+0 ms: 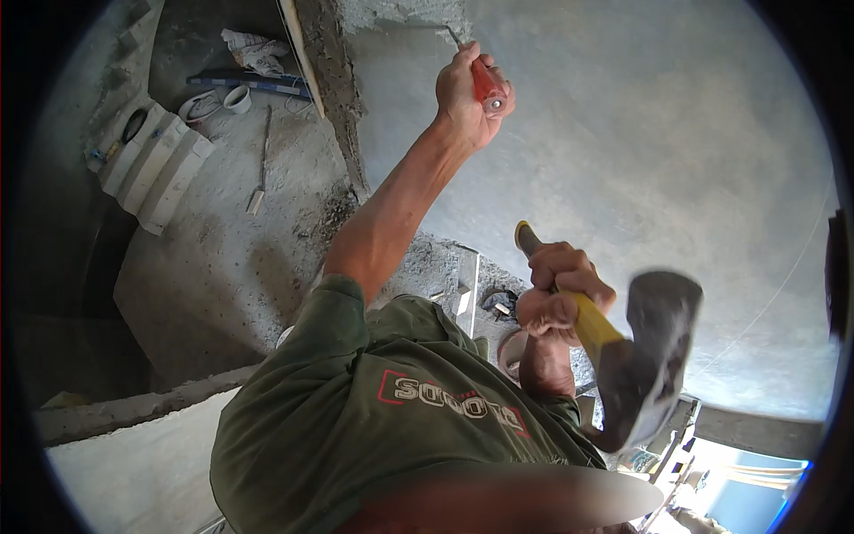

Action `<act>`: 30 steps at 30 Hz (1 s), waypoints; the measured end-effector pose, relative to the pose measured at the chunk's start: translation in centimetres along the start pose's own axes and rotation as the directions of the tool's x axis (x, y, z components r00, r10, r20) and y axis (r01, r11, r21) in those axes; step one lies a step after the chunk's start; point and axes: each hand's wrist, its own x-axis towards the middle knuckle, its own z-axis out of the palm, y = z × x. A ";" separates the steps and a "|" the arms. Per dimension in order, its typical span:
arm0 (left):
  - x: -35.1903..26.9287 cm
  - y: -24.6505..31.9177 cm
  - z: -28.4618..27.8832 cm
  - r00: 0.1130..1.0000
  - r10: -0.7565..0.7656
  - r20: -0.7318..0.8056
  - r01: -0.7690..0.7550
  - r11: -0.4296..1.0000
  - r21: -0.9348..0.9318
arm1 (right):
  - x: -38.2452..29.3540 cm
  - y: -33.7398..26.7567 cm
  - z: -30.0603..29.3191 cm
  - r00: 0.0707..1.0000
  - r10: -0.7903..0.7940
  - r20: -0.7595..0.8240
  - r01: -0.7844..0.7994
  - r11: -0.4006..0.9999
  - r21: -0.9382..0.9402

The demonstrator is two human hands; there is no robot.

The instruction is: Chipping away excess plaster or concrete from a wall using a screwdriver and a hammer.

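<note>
My left hand [470,97] grips the red handle [489,85] of a hand tool with a thin metal shaft, perhaps a chisel or screwdriver. Its shaft points away from me to the edge of a rough patch [407,12] on the smooth grey plastered wall [600,133]. The exact tip is hard to make out. Lower and to the right, my right hand [567,290] is closed around the yellow and dark handle of a hammer [650,360]. The heavy metal head is tilted up near the camera, slightly blurred, and apart from the red-handled tool.
Concrete steps [157,170] stand at the left. Near them are a white bucket [237,99], a basin [200,105], a crumpled sack [255,52] and a long-handled tool [264,160] on the rough floor. A broken wall edge [337,87] runs beside my left arm. Another bucket [512,352] is below my right hand.
</note>
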 end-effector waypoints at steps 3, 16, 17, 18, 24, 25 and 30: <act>0.4 -0.1 1.3 1.000 0.008 0.006 -0.008 1.000 -0.014 | -5.0 5.6 -1.1 0.907 0.383 0.176 -0.353 0.918 -0.181; 0.9 -0.2 1.4 0.993 0.055 -0.102 -0.056 0.998 -0.006 | 0.1 6.8 3.0 0.882 0.461 0.094 -0.422 0.864 -0.276; 0.8 0.0 0.9 0.994 0.050 -0.100 -0.047 0.998 0.033 | 0.1 6.5 2.4 0.843 0.533 0.077 -0.509 0.834 -0.212; 0.9 0.5 0.4 0.993 0.059 -0.099 -0.051 0.996 0.077 | -0.1 6.4 2.1 0.840 0.540 0.056 -0.517 0.827 -0.221; 1.0 -0.4 0.9 0.989 0.046 -0.141 -0.034 0.995 0.090 | -1.0 5.9 2.7 0.953 0.059 -0.296 0.013 0.972 0.236; 1.1 -0.6 1.5 0.989 0.038 -0.141 -0.025 0.995 0.093 | -1.4 6.7 2.7 0.965 0.069 -0.253 -0.030 0.987 0.155; 1.5 -0.1 1.2 0.936 0.156 -0.317 -0.112 0.982 0.151 | -1.0 7.5 1.5 0.846 0.529 0.068 -0.508 0.838 -0.198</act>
